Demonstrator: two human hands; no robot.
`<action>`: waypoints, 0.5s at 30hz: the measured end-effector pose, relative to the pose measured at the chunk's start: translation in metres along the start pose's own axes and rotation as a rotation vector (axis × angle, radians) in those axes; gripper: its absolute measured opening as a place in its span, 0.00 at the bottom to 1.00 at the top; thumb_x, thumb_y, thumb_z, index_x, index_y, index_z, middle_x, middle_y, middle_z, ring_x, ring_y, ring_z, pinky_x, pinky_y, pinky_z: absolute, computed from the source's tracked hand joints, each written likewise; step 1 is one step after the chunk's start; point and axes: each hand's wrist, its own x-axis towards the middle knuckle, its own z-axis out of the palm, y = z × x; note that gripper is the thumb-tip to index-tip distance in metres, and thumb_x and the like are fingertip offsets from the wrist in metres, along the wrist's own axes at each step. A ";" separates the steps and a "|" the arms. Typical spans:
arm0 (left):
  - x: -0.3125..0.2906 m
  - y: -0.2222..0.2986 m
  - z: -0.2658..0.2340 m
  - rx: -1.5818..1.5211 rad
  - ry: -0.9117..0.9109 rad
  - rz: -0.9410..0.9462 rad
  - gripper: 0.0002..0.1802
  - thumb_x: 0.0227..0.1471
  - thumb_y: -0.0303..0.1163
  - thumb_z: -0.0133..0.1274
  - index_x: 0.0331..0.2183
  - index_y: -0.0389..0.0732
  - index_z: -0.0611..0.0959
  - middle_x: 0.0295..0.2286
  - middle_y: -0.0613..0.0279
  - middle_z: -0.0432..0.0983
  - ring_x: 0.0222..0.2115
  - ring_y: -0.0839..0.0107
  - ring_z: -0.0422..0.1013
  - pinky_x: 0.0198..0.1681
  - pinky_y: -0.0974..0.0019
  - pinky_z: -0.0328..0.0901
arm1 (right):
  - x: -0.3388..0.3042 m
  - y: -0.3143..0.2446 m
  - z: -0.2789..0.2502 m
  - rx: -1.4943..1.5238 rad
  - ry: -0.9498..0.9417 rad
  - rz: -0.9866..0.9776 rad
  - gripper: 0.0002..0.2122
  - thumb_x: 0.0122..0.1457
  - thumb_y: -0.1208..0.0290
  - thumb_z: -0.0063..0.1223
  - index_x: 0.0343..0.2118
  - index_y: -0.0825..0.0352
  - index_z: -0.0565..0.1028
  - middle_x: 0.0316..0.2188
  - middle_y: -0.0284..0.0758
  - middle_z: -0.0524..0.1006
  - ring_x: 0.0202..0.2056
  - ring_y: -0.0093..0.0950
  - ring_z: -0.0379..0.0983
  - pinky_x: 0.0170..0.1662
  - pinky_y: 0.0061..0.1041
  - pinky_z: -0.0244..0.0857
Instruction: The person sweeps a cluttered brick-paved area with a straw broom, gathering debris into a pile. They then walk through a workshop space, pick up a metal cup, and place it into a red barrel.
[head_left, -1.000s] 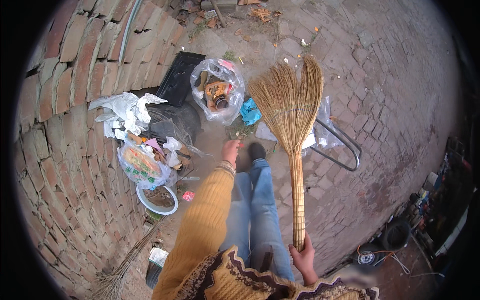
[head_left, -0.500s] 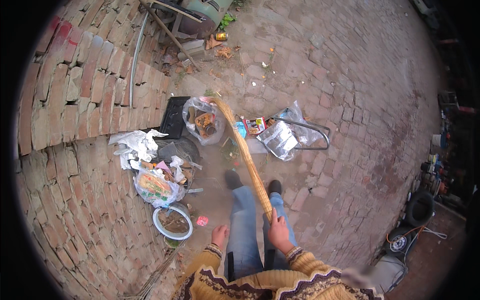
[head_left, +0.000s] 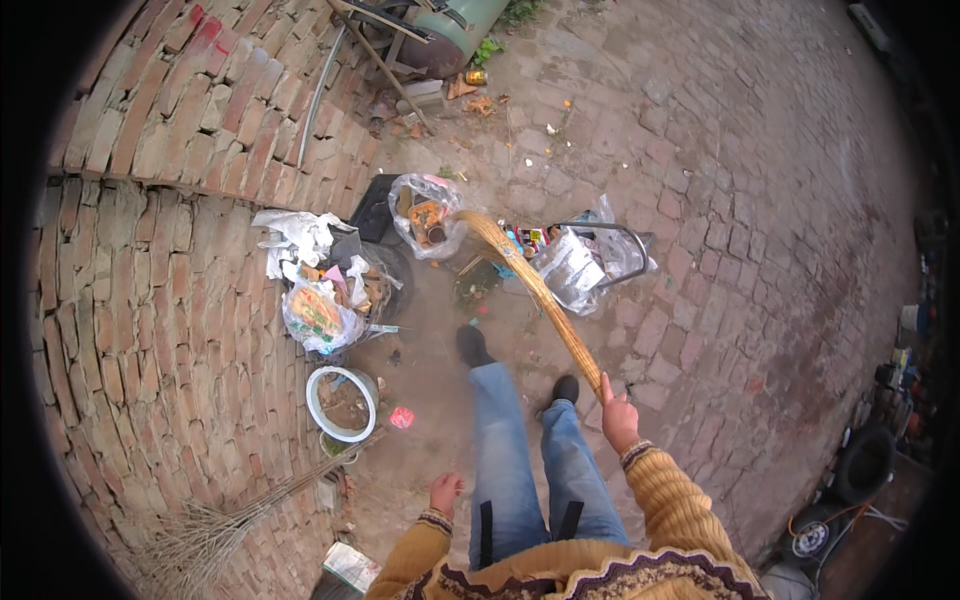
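Note:
My right hand (head_left: 620, 420) is closed round the handle end of a long straw broom (head_left: 545, 300), its index finger laid along the handle. The broom slants away to the left, and its curved bristle tip reaches the right side of a clear plastic bag (head_left: 405, 235) that holds an orange food container. Beside my left leg, my left hand (head_left: 446, 494) hangs with its fingers loosely curled and nothing in them. Right of the broom lie a crumpled silver sheet (head_left: 570, 272) in clear plastic and a dark bent tube frame (head_left: 640, 250).
By the brick wall (head_left: 170, 320) stands a heap of rubbish (head_left: 325, 310) with bags and white paper. Nearer are a white-rimmed bucket (head_left: 370, 425), a red wrapper (head_left: 401, 417) and a twig broom (head_left: 215, 535). A green tank (head_left: 470, 30) lies at the back. Tyres (head_left: 865, 465) stand at right.
My right hand and the broom handle have moved to the right, and the bristle tip has shifted slightly right. My legs are farther apart. The view has shifted.

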 end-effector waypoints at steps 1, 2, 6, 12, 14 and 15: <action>-0.010 -0.012 0.004 -0.026 -0.015 0.009 0.07 0.55 0.35 0.52 0.30 0.42 0.78 0.27 0.65 0.77 0.26 0.77 0.70 0.31 0.73 0.63 | -0.002 0.025 0.001 -0.032 0.008 -0.002 0.39 0.56 0.77 0.48 0.67 0.51 0.42 0.32 0.44 0.73 0.25 0.38 0.78 0.25 0.31 0.74; -0.016 -0.020 0.007 -0.018 -0.022 0.018 0.07 0.55 0.35 0.52 0.31 0.42 0.78 0.27 0.65 0.77 0.26 0.77 0.70 0.31 0.73 0.63 | -0.005 0.050 0.001 -0.076 0.021 -0.001 0.39 0.56 0.77 0.48 0.67 0.50 0.42 0.31 0.43 0.73 0.25 0.37 0.78 0.25 0.31 0.74; -0.035 -0.053 0.012 -0.033 -0.041 0.023 0.07 0.55 0.35 0.52 0.31 0.42 0.78 0.27 0.66 0.77 0.26 0.77 0.70 0.30 0.74 0.63 | -0.014 0.134 -0.006 -0.307 0.066 -0.009 0.38 0.57 0.78 0.47 0.67 0.47 0.43 0.30 0.41 0.72 0.23 0.34 0.78 0.23 0.30 0.73; -0.051 -0.094 0.004 -0.106 0.038 0.057 0.07 0.55 0.34 0.51 0.30 0.41 0.79 0.26 0.66 0.75 0.24 0.77 0.70 0.28 0.74 0.63 | -0.013 0.190 -0.033 -0.548 0.167 0.044 0.39 0.56 0.75 0.48 0.67 0.47 0.42 0.30 0.38 0.72 0.20 0.28 0.76 0.18 0.28 0.71; -0.053 -0.107 0.002 -0.136 0.052 0.056 0.07 0.55 0.33 0.51 0.30 0.41 0.79 0.25 0.66 0.75 0.24 0.77 0.69 0.27 0.74 0.63 | -0.007 0.178 -0.041 -0.552 0.104 0.045 0.38 0.57 0.74 0.48 0.68 0.48 0.42 0.32 0.39 0.73 0.20 0.30 0.76 0.15 0.31 0.70; -0.051 -0.112 0.003 -0.145 0.048 0.063 0.07 0.55 0.33 0.51 0.30 0.41 0.79 0.25 0.66 0.75 0.24 0.77 0.70 0.27 0.75 0.63 | -0.001 0.167 -0.045 -0.593 0.065 0.048 0.38 0.57 0.74 0.48 0.68 0.49 0.42 0.32 0.39 0.74 0.20 0.30 0.76 0.15 0.32 0.70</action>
